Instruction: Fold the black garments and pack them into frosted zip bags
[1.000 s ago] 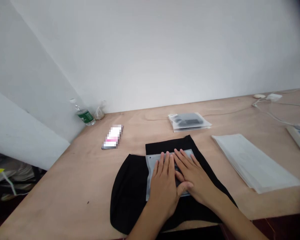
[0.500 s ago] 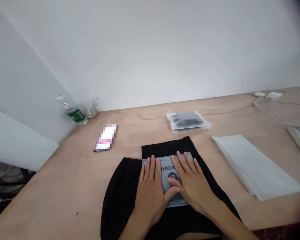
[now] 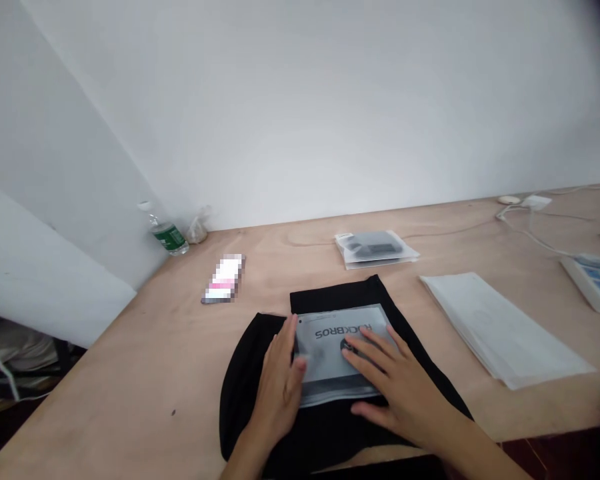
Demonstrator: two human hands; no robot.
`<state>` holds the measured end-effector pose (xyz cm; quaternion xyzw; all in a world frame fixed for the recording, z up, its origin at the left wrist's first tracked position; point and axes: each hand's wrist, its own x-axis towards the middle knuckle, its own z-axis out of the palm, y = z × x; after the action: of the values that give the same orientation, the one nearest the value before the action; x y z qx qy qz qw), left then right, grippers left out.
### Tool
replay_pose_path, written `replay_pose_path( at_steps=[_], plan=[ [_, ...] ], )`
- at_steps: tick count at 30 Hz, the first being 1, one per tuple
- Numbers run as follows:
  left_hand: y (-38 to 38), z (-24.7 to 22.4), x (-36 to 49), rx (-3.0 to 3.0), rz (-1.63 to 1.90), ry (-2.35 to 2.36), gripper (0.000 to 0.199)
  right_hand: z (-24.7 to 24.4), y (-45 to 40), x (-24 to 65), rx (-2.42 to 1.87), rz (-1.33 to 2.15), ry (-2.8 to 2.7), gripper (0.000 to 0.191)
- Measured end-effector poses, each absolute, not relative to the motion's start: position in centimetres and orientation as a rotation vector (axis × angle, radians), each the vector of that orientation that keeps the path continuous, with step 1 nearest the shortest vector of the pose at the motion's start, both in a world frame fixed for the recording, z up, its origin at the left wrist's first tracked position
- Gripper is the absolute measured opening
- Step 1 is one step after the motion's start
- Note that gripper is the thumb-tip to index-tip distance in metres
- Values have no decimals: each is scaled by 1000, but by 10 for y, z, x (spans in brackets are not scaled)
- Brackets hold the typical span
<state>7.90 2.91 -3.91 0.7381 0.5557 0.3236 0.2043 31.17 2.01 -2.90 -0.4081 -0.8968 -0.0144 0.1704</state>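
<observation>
Frosted plastic bag [image 3: 330, 350] printed ROCKBROS, upside down from this view, flat on folded black cloth [image 3: 330, 433]; inside, one dark item, hard to make out through the film. Right hand [image 3: 405, 393] spread on the bag, fingers apart, no pinch; left hand [image 3: 277, 390] open at the bag's left edge. Farther off, on the table [image 3: 130, 373]: one second bag [image 3: 375, 248], dark contents showing; one stack of white sheets [image 3: 500, 327]; one water bottle [image 3: 167, 233].
</observation>
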Motion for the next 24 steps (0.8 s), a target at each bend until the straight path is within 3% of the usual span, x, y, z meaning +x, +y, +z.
replay_pose_path(
  at_steps=[3, 9, 12, 16, 19, 24],
  plan=[
    [29, -37, 76, 1656, 1278, 1527, 54, -25, 9, 313, -1019, -175, -2388, 23],
    [29, -31, 79, 1459, 1429, 1483, 45, 24, 31, 315, -1112, -406, -2049, 21],
    [28, -29, 80, 1439, 1408, 1493, 41, 66, 59, 326, -1338, -342, -1852, 11],
    [29, -29, 80, 1420, 1384, 1481, 39, 99, 96, 344, -1547, -166, -1618, 11],
    [29, -30, 80, 1434, 1349, 1468, 37, 89, 127, 352, -1478, -43, -1549, 10],
    [27, -27, 80, 1486, 1288, 1478, 35, 28, 184, 360, -1412, 21, -1524, 11]
  ],
)
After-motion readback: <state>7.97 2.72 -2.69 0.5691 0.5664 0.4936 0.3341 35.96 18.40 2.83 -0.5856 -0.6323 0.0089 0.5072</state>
